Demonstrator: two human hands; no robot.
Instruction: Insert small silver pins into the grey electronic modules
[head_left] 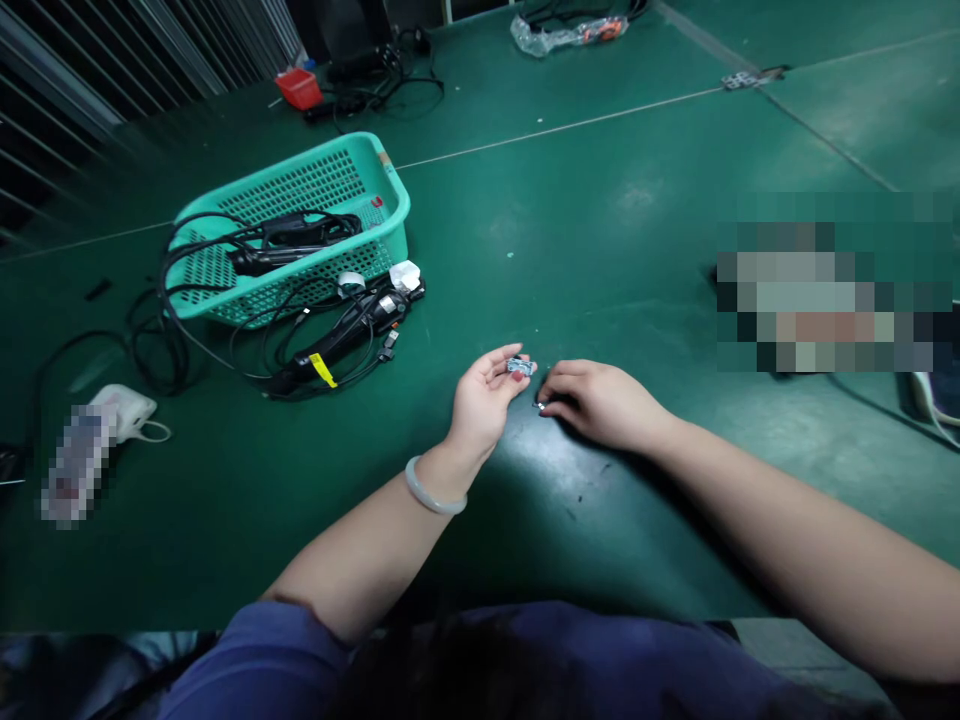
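My left hand (486,395) is turned palm up over the green table (585,230) and pinches a small silvery-grey part (519,367) between thumb and fingertips. A pale bangle sits on that wrist. Close to the right of it, my right hand (596,400) lies palm down on the table with its fingers curled, and the fingertips press on a tiny metal piece (540,404) that I cannot make out. The two hands almost touch.
A teal plastic basket (375,175) with black cables lies tilted at the left. Beside it lie a black handheld tool with a yellow label (352,330) and loose cables. A white device (124,410) sits far left, a red box (298,88) and a plastic bag (562,35) far back.
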